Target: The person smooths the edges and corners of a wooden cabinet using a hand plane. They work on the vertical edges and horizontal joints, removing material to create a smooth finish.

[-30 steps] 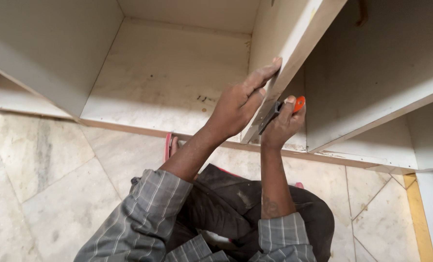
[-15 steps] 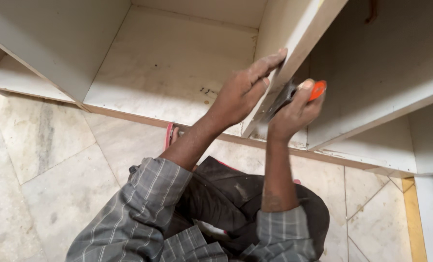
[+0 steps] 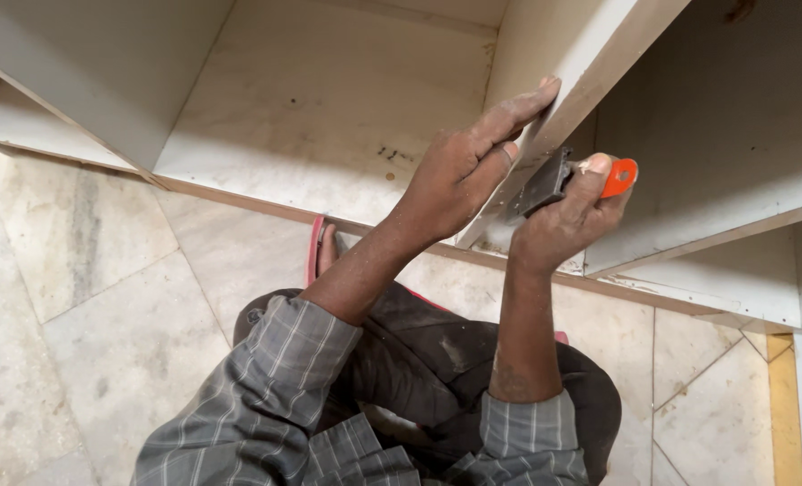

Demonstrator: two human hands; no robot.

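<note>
My left hand lies flat against the front edge of an upright white divider panel of an open cabinet, fingers stretched along it. My right hand grips a scraper with an orange handle and a dark blade. The blade rests against the same panel edge, just below my left fingers. Both forearms are dusty, with grey striped sleeves rolled to the elbows.
The white cabinet has a wide left compartment and a right compartment, with its base strip along the marble floor. My foot in a red sandal and my dark-trousered knees sit below the hands. A yellow strip runs at right.
The view has shifted slightly. Both hands have slid a little up along the divider edge, the scraper moving with the right hand.
</note>
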